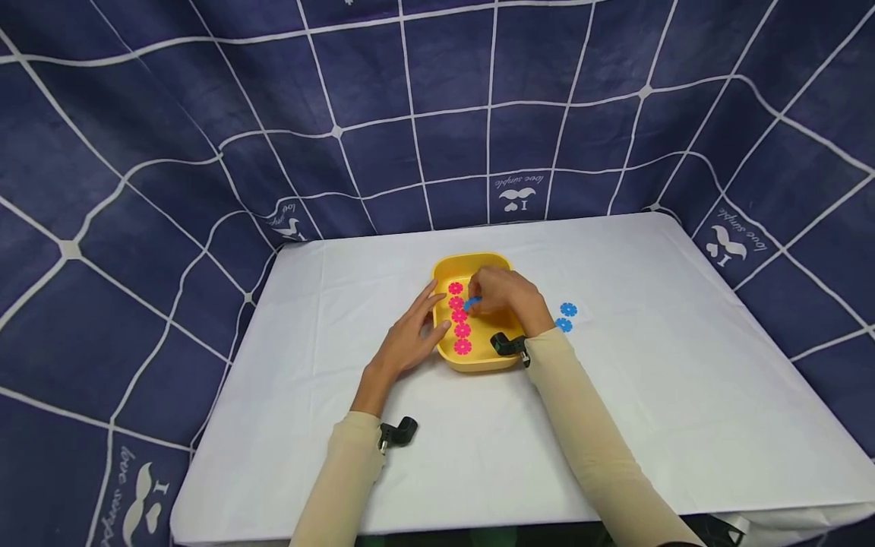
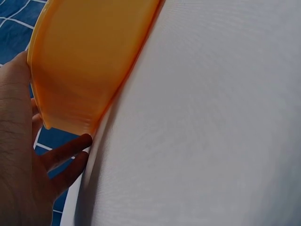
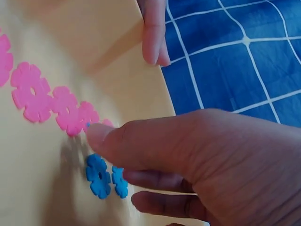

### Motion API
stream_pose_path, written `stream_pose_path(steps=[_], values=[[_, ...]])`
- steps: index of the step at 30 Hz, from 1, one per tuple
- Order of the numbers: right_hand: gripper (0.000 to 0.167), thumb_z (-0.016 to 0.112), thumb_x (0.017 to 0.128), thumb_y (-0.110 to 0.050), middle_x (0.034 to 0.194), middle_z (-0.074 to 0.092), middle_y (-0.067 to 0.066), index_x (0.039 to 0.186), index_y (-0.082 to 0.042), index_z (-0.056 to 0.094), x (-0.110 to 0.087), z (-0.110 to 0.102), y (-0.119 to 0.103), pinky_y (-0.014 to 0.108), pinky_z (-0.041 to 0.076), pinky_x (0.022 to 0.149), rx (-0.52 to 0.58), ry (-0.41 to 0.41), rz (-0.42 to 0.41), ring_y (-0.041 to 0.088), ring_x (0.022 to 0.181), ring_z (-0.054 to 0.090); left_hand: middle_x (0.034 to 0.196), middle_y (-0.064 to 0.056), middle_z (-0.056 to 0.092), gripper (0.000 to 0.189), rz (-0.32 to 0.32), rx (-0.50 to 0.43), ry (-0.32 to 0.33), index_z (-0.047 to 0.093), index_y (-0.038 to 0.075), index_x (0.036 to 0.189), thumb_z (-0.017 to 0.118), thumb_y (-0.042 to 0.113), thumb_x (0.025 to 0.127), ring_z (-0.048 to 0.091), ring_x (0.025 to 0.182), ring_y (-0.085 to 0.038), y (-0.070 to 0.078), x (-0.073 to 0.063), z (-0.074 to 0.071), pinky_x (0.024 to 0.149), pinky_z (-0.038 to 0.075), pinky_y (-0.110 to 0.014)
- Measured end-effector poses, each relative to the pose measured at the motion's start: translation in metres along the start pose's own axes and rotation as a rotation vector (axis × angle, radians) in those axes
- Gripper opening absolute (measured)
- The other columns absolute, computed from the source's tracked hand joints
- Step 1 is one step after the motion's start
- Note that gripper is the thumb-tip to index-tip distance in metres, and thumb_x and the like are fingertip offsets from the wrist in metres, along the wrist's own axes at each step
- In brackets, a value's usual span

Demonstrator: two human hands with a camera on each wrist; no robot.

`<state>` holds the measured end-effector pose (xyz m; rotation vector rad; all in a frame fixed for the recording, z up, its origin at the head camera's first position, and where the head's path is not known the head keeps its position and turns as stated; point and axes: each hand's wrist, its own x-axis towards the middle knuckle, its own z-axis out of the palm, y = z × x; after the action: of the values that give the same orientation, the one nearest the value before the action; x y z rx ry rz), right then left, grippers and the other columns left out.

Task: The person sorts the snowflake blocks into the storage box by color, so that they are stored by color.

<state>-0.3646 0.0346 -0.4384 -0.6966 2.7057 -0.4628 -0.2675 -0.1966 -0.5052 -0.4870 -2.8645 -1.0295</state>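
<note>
A yellow tray [image 1: 478, 365] stands on the white table with a column of pink flower-shaped plastic pieces [image 1: 462, 330] along its left side. My right hand [image 1: 502, 292] reaches inside with thumb and fingers brought together. A speck of blue at the thumb tip in the right wrist view suggests a pinched blue flower-shaped piece, mostly hidden. Two more blue flower-shaped pieces [image 3: 98, 176] lie close by the fingers on the tray floor. My left hand [image 1: 406, 338] touches the tray's left rim with fairly straight fingers; the left wrist view shows some fingers apart below the tray's edge.
Two blue flower-shaped pieces [image 1: 568, 309] lie on the white tablecloth [image 1: 683, 365], right of the tray beside my right forearm. Navy checked curtains [image 1: 451, 137] hang behind and at both sides of the table. A dark camera is strapped to each wrist.
</note>
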Motion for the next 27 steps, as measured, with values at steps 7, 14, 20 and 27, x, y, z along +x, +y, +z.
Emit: stream_pose_path(steps=[7, 14, 20, 27], values=[[0.027, 0.090, 0.089, -0.036, 0.102, 0.073, 0.000, 0.104, -0.016, 0.079, -0.005, -0.001, -0.002, 0.042, 0.058, 0.087, -0.020, -0.090, 0.052, 0.024, 0.093, 0.063, 0.177, 0.027, 0.011, 0.066, 0.002, -0.019, 0.001, 0.044, 0.031, 0.164, 0.055, 0.060, 0.106, 0.052, 0.149, -0.020, -0.001, -0.001, 0.001, 0.122, 0.042, -0.057], [0.028, 0.089, 0.088, -0.037, 0.091, 0.068, 0.003, 0.093, -0.014, 0.075, -0.006, 0.001, -0.006, 0.035, 0.054, 0.072, -0.088, -0.128, 0.085, 0.023, 0.081, 0.061, 0.177, 0.028, 0.011, 0.066, 0.009, -0.001, 0.005, 0.044, 0.032, 0.164, 0.054, 0.061, 0.105, 0.055, 0.146, -0.019, -0.001, -0.001, 0.000, 0.121, 0.043, -0.056], [0.029, 0.088, 0.088, -0.036, 0.096, 0.067, 0.005, 0.095, -0.013, 0.072, -0.002, 0.005, -0.010, 0.035, 0.055, 0.073, -0.162, -0.115, 0.107, 0.024, 0.083, 0.062, 0.178, 0.025, 0.011, 0.068, 0.013, -0.001, 0.002, 0.044, 0.030, 0.165, 0.053, 0.062, 0.106, 0.055, 0.145, -0.017, -0.002, 0.000, -0.001, 0.121, 0.044, -0.056], [0.030, 0.087, 0.088, -0.034, 0.094, 0.065, 0.007, 0.096, -0.011, 0.071, 0.001, 0.004, -0.013, 0.034, 0.053, 0.070, -0.149, -0.127, 0.137, 0.024, 0.081, 0.061, 0.176, 0.029, 0.010, 0.068, 0.001, -0.005, 0.004, 0.042, 0.034, 0.165, 0.052, 0.065, 0.105, 0.055, 0.145, -0.017, -0.003, -0.001, -0.003, 0.120, 0.044, -0.057]])
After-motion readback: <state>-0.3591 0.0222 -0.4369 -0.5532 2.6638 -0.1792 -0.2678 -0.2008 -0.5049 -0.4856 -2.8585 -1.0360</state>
